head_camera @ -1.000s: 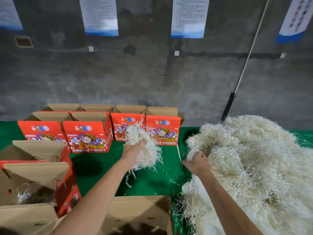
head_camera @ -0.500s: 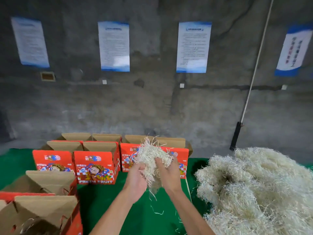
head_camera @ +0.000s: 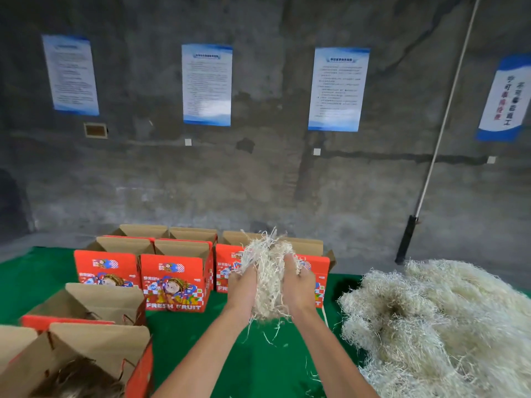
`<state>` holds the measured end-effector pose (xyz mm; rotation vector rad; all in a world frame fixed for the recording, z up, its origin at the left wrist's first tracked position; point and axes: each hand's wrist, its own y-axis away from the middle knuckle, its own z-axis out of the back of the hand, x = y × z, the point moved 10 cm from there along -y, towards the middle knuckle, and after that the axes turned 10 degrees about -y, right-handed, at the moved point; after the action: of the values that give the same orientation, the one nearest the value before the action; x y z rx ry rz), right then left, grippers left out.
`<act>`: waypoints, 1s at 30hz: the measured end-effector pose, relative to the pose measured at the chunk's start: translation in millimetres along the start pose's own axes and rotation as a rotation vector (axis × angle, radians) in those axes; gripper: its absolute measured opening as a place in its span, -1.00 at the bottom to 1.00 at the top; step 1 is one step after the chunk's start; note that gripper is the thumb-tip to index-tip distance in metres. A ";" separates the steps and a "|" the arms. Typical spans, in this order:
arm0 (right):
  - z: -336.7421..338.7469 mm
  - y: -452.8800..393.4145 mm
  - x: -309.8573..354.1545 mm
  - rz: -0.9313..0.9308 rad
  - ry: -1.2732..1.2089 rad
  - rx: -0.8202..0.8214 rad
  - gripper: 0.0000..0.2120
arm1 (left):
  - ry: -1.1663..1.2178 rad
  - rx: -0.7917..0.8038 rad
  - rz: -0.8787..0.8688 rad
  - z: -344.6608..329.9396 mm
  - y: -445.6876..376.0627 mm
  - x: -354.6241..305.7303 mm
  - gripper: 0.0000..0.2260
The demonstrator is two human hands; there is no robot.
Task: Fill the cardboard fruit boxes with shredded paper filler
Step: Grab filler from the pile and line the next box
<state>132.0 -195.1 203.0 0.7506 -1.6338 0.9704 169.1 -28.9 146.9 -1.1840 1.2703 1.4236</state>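
Note:
Both hands hold one bundle of pale shredded paper (head_camera: 268,271) above the green table. My left hand (head_camera: 242,288) grips its left side and my right hand (head_camera: 298,285) grips its right side. The bundle hangs in front of the far right red box (head_camera: 319,271), whose flaps stand open. Several red "FRESH FRUIT" boxes (head_camera: 173,282) with open brown flaps stand in rows to the left. The nearest box (head_camera: 86,366) at the bottom left has some filler inside. A large heap of shredded paper (head_camera: 436,326) lies on the right of the table.
The green table cover (head_camera: 258,360) shows between my arms, with a few loose paper strands on it. A grey concrete wall with several posted notices (head_camera: 207,84) stands behind. A white pole with a black handle (head_camera: 408,239) leans against the wall at the right.
One second ago my right hand was in the heap and my left hand held a clump alone. Now both hands hold one bundle, raised toward the far right box. The camera has tilted up.

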 end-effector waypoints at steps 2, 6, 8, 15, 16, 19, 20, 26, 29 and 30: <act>7.4 -5.0 -3.2 -0.045 0.003 -0.033 -0.51 | 0.035 -0.042 0.029 12.1 -4.1 0.2 -0.94; 7.3 -7.7 -8.5 -0.105 -0.035 -0.049 -0.54 | 0.108 -0.079 0.072 23.2 -7.2 3.4 -0.65; 3.8 -3.9 -13.1 -0.151 -0.057 -0.031 -0.53 | 0.156 -0.108 0.090 28.7 -7.5 6.0 -0.59; 7.3 3.3 -33.7 -0.371 -0.155 -0.074 -0.56 | 0.258 -0.182 0.167 52.7 -12.0 11.3 -0.47; 8.8 3.6 -35.2 -0.379 -0.163 -0.084 -0.56 | 0.261 -0.194 0.163 56.3 -11.1 10.4 -0.51; 11.1 5.7 -35.0 -0.388 -0.195 -0.117 -0.55 | 0.263 -0.184 0.157 59.2 -10.0 6.2 -0.72; 12.4 4.7 -36.1 -0.391 -0.209 -0.130 -0.55 | 0.282 -0.172 0.170 58.1 -8.1 5.6 -0.77; 13.3 -9.5 -20.7 -0.332 -0.253 -0.085 -0.62 | 0.381 -0.065 0.202 44.7 -3.4 8.7 -0.75; 23.3 -17.0 -7.5 -0.224 -0.186 -0.076 -0.61 | 0.328 0.102 0.162 32.0 -2.0 1.8 -0.68; 28.7 -18.2 0.3 -0.195 -0.186 -0.080 -0.55 | 0.269 0.189 0.124 30.3 0.9 -2.3 -0.70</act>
<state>134.2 -229.0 203.7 0.9481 -1.7118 0.7097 165.6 1.0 150.2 -1.2128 1.6516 1.2267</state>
